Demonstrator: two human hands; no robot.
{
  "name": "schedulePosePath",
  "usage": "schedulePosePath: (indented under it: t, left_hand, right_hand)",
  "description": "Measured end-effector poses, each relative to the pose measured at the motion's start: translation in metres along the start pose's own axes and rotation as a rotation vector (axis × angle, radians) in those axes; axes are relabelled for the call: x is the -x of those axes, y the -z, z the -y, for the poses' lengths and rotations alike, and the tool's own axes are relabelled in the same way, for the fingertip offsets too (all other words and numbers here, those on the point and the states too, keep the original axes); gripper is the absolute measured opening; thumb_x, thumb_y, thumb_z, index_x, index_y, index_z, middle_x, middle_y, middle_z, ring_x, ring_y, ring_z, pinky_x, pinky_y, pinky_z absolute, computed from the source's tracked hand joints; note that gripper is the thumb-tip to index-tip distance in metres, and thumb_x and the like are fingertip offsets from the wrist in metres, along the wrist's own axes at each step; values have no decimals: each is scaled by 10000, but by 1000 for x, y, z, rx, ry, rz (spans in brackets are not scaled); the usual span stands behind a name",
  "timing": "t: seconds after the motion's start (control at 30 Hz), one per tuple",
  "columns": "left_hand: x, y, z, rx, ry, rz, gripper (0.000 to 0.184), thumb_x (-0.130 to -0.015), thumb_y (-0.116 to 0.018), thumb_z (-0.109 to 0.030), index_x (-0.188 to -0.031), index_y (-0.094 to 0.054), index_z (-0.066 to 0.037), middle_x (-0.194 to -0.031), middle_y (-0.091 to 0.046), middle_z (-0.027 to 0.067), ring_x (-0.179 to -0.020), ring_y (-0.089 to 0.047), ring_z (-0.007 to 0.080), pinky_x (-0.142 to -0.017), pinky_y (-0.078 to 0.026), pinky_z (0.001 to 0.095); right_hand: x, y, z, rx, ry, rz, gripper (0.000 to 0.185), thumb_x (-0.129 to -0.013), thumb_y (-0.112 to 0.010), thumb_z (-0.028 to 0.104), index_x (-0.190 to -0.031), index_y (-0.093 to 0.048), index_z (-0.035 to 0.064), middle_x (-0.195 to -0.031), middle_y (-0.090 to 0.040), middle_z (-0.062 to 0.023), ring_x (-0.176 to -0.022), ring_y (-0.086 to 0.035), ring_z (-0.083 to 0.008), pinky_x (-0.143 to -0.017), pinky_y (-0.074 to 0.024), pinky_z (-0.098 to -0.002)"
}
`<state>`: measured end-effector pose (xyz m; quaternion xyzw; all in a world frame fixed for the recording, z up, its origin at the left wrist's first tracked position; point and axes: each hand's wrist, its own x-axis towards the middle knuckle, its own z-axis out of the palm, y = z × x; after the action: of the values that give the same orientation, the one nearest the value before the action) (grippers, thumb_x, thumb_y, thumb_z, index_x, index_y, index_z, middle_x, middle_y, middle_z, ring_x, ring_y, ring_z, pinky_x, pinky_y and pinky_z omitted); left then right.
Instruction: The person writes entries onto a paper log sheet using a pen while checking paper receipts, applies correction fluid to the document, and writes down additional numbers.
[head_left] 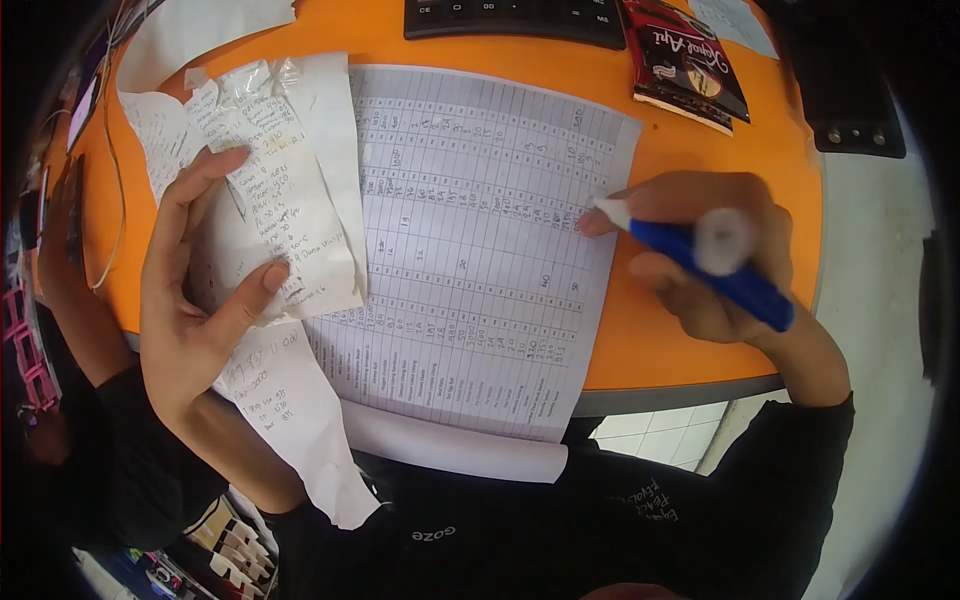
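Observation:
My left hand [190,290] grips a small stack of handwritten paper slips [290,215], its thumb and a fingertip pressed on the top sheet. Under these lie longer handwritten strips; one strip [290,425] hangs down towards my lap. My right hand [710,260] is closed around a blue pen-like tool [712,270] with a white tip. A round white part on it is blurred, so its exact kind is unclear. The white tip is near the right edge of a printed table sheet [470,240] with handwritten numbers. The sheet's near edge curls over the desk's front.
A black calculator [515,20] sits at the desk's far edge. To its right lies a red and black Kapal Api packet [690,65]. The orange desk [670,360] has a curved front edge. At the left, another person's arm [85,290] rests close by.

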<state>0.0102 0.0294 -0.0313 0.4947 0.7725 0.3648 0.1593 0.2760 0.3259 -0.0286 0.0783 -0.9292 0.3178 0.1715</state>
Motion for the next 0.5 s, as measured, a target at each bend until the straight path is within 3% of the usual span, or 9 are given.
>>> schedulePosePath:
  t: [0.33, 0.5]
  left_hand:
    - [-1, 1, 0, 22, -12, 6, 721, -759, -835, -50, -1421, -557, 17, -1471, -585, 173, -1452, -488, 310, -1251, -259, 400]
    - [-1, 3, -2, 6, -23, 32, 721, -756, -830, -37, -1421, -557, 16, -1474, -587, 170, -1447, -493, 301, -1244, -272, 390]
  right_hand:
    - [7, 1, -1, -146, -112, -10, 356, -983, -757, 234, -1249, -613, 47, -1046, -783, -142, -709, -707, -153, -594, -486, -212]
    - [12, 4, 2, -71, -107, -6, 359, -981, -759, 268, -1216, -600, 48, -1011, -783, -155, -767, -749, -169, -651, -551, -242]
